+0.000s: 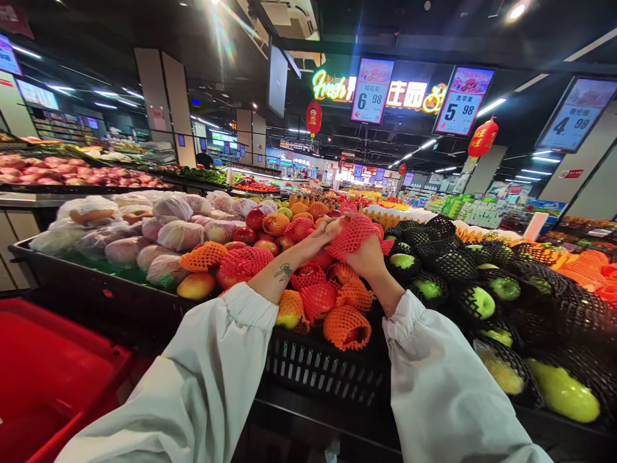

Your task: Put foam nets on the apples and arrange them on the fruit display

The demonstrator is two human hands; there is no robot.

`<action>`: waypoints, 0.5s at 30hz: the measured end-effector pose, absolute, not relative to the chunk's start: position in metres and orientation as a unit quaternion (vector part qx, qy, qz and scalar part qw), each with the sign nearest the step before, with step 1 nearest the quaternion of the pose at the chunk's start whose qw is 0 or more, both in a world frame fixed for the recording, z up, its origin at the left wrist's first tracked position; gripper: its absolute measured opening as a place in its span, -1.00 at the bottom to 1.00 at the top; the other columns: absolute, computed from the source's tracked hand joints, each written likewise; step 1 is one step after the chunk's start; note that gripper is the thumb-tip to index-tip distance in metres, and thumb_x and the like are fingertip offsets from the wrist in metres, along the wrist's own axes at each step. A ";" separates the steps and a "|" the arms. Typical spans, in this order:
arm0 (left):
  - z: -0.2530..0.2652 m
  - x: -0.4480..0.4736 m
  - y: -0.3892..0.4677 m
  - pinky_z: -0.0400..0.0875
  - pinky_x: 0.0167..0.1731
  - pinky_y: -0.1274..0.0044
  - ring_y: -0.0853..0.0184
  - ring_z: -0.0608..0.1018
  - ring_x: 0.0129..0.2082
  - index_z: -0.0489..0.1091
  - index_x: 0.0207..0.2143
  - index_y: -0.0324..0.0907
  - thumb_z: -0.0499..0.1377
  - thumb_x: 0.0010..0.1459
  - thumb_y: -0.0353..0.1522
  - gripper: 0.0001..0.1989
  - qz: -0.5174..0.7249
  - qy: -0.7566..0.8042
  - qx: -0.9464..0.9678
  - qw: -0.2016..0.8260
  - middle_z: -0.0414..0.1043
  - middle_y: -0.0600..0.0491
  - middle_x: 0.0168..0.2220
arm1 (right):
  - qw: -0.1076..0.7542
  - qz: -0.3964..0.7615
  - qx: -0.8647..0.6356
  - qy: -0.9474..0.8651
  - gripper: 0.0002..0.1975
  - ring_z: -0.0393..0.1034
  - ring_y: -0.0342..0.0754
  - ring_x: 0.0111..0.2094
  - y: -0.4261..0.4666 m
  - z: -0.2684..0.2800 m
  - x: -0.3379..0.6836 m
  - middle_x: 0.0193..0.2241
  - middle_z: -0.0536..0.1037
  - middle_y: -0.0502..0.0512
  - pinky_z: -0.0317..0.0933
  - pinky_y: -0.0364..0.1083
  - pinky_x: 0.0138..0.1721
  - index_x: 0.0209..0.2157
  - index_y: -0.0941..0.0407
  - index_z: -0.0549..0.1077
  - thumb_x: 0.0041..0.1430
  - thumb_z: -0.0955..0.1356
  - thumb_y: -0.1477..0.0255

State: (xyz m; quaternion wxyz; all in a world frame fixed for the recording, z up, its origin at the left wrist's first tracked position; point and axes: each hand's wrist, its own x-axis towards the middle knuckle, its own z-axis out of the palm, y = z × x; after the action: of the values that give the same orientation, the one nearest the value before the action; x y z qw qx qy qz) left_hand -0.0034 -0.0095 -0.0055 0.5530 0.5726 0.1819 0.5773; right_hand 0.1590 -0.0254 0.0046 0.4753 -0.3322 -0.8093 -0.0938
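Note:
A pink foam fruit net (354, 233) is held up between my two hands, above the pile of red apples. My left hand (328, 231) is closed at its left side, the fingers partly hidden. Wrapped around its lower right side is my right hand (365, 255), also closed. Whatever is inside the net does not show clearly. Just below, red apples (319, 299) in pink and orange foam nets lie heaped in a black slatted crate. One orange-netted apple (348, 326) sits at the crate's front edge.
Green apples (482, 302) in black nets fill the right side. Bagged round produce (178, 236) lies to the left. A red basket (58, 373) stands at the lower left. Below the apples is the black crate's front wall (332, 376). Price screens (372, 91) hang overhead.

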 end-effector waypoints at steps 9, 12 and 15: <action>-0.001 -0.007 -0.005 0.48 0.01 0.38 0.16 0.59 -0.08 0.52 -0.18 -0.20 0.50 -0.23 -0.28 -0.50 0.609 0.192 0.602 0.480 0.60 0.01 -0.18 | 0.492 -0.089 -0.379 -0.779 -0.61 0.55 0.30 0.01 -0.024 -0.001 0.158 -0.11 0.69 0.25 0.38 0.28 0.14 -0.08 0.12 0.58 -0.01 0.50 0.41; 0.001 -0.010 -0.001 0.49 -0.27 0.47 0.22 0.59 -0.25 0.50 -0.21 -0.17 0.35 -0.01 -0.12 -0.62 0.654 0.193 0.510 0.524 0.58 0.04 -0.31 | 0.506 -0.074 -0.354 -0.783 -0.58 0.57 0.24 0.03 -0.027 -0.001 0.157 -0.02 0.68 0.23 0.41 0.25 0.14 0.02 0.10 0.56 0.09 0.48 0.36; 0.002 -0.015 0.000 0.42 -0.46 0.47 0.21 0.59 -0.33 0.49 -0.12 -0.12 0.18 0.14 0.05 -0.52 0.674 0.207 0.446 0.551 0.56 0.02 -0.37 | 0.498 -0.044 -0.313 -0.807 -0.71 0.60 0.14 0.04 -0.033 0.000 0.155 0.01 0.69 0.13 0.45 0.17 0.14 -0.01 0.02 0.60 0.24 0.41 0.36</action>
State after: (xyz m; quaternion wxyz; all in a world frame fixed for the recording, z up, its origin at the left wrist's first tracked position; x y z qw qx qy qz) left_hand -0.0149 0.0002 0.0022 0.5514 0.4457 0.2073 0.6740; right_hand 0.1552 -0.0327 0.0002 0.4977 -0.3135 -0.8075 -0.0441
